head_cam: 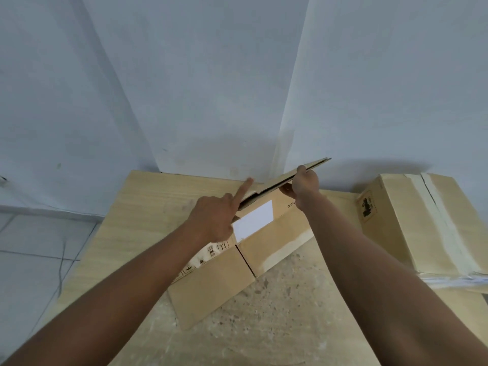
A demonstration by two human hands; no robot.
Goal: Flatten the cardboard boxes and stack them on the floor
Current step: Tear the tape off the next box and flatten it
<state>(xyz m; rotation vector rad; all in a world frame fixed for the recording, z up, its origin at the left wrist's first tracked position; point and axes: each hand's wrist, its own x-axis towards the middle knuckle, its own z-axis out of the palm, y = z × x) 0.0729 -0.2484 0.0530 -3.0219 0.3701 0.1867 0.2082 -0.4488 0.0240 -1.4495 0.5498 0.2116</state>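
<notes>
- Collapsing box (264, 247) standing on table (142, 207), mid-view; panels closing together, lower flaps splaying toward 6 o'clock.
- Right hand (306, 184) grasping raised upper edge at box's 1 o'clock, fingers wrapping it; likely pinching panels flat.
- Left hand (214, 220) working at 10 o'clock end, index finger lying straight along edge, other fingers curling; grasping or not, cannot tell.
- Taped box (422, 223) sitting at 3 o'clock, not yet flattened.
- Floor (39, 247) showing at 9 o'clock.
</notes>
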